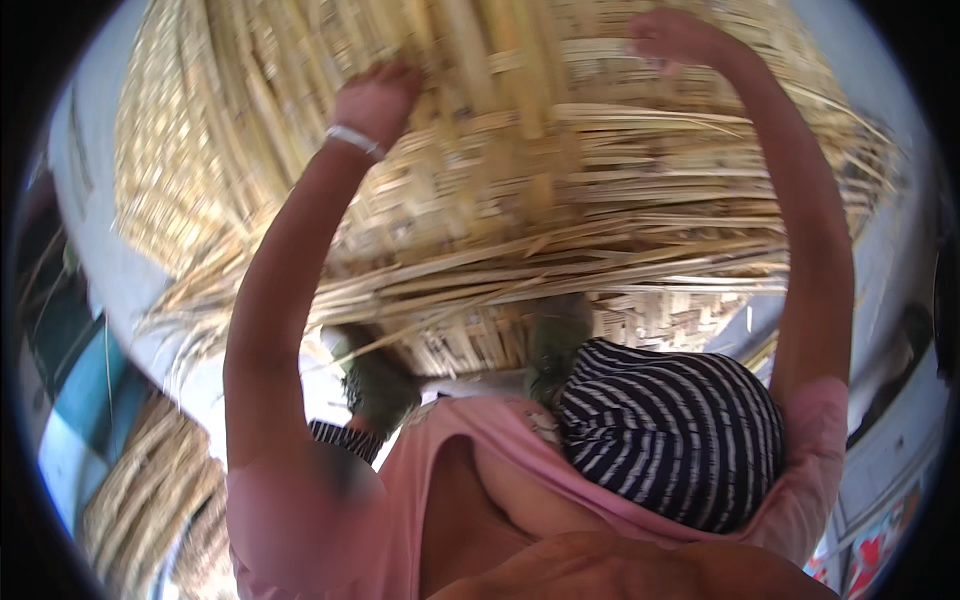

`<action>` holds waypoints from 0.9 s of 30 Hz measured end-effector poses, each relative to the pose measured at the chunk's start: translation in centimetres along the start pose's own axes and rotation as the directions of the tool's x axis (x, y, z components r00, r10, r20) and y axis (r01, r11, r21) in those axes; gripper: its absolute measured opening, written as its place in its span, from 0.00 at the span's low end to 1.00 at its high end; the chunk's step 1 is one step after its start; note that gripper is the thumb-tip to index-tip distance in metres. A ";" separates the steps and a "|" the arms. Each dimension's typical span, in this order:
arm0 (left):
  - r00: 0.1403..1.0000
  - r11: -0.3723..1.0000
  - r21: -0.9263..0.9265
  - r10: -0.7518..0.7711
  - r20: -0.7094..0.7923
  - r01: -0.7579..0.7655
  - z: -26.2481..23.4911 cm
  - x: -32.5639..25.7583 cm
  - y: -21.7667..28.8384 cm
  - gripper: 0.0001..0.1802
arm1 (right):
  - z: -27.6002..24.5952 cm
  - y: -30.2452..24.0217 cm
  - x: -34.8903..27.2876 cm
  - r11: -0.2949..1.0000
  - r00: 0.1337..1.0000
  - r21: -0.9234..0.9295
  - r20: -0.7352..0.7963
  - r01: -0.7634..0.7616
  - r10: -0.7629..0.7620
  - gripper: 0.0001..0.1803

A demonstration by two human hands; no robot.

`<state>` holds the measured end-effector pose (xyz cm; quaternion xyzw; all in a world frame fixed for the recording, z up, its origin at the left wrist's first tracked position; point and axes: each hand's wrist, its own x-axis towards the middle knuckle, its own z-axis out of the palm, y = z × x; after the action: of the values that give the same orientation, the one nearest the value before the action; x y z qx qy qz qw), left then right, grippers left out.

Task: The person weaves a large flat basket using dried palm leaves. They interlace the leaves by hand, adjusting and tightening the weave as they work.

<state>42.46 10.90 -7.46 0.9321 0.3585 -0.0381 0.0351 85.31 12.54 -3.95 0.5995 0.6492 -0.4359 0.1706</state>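
A large mat of pale yellow reed strips [450, 185], partly woven, spreads out in front of me. My left hand [380, 98], with a pale bracelet [356, 142] at its wrist, is over the upper middle of the weave, close to the long lengthwise strips [270, 90]. Its fingers look curled, and what they hold, if anything, is hidden. Farther out on the right, my right hand [685, 40] is closed above the weave, fingertips pointing left. Blur hides whatever is between those fingers. Loose crosswise strips [660, 180] run beneath my right forearm.
Loose strip ends stick out along the mat's near edge [480, 275]. More woven reed lies below it, near my legs [375, 390]. A bundle of reed strips [150, 490] rests at lower left, near a blue object [95, 385]. Pale floor [890, 310] shows at the right.
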 end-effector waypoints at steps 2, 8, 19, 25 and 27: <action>0.999 0.999 0.043 -0.016 -0.030 0.017 0.2 -0.2 0.4 0.06 | 2.3 2.3 3.9 0.970 0.968 0.046 -0.094 0.237 -0.232 0.17; 0.993 0.993 -0.043 -0.111 -0.042 0.110 0.9 -0.8 0.6 0.06 | 4.9 -1.6 4.6 0.936 0.926 0.044 -0.166 0.350 -0.339 0.17; 0.911 0.826 -0.391 -0.332 0.245 0.406 1.7 1.2 -2.3 0.18 | 3.6 -4.0 2.7 0.938 0.980 0.288 -0.112 0.190 -0.164 0.14; 0.720 0.475 -0.551 -0.333 0.609 0.686 -1.1 0.6 -2.3 0.28 | 3.6 -4.6 2.5 0.952 0.960 0.174 -0.167 0.252 -0.223 0.14; 0.707 0.488 -0.530 -0.317 0.632 0.693 -1.4 1.1 -2.1 0.28 | 3.7 -4.7 2.6 0.959 0.945 0.067 -0.203 0.276 -0.257 0.13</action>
<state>41.87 13.31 -6.28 0.6424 0.5883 -0.1141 0.4777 79.29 11.76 -6.27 0.5529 0.7163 -0.4254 0.0179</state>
